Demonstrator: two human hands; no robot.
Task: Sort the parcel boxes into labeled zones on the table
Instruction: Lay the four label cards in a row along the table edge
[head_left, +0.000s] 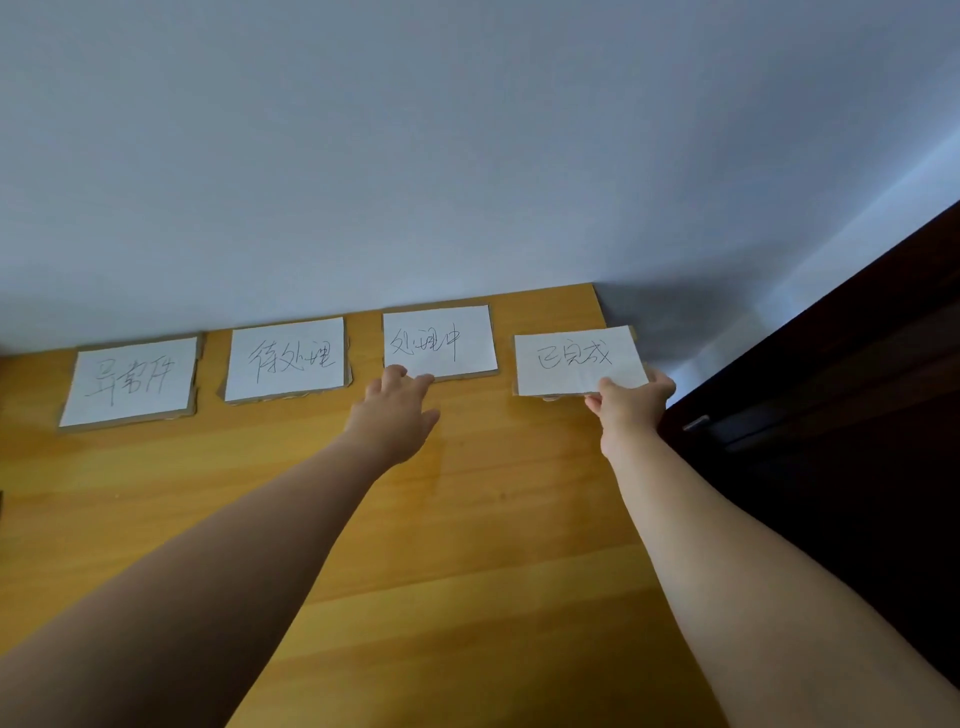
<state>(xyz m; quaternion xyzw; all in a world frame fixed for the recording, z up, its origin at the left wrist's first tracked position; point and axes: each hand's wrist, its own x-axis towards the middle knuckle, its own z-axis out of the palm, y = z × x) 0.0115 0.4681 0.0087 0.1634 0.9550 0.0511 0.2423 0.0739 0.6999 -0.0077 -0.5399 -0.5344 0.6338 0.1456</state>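
Several white paper labels on cardboard backing, each with handwritten characters, lie in a row along the far edge of the wooden table (467, 545). From left they are the first label (132, 379), the second label (288, 358), the third label (439, 340) and the fourth label (579, 361). My left hand (397, 415) reaches forward with fingers spread, its fingertips touching the third label's near edge. My right hand (631, 405) grips the fourth label's near right corner, and that label is tilted slightly. No parcel boxes are in view.
A pale wall (467, 156) rises directly behind the labels. A dark wooden door or cabinet (831, 441) with a metal handle stands just past the table's right edge.
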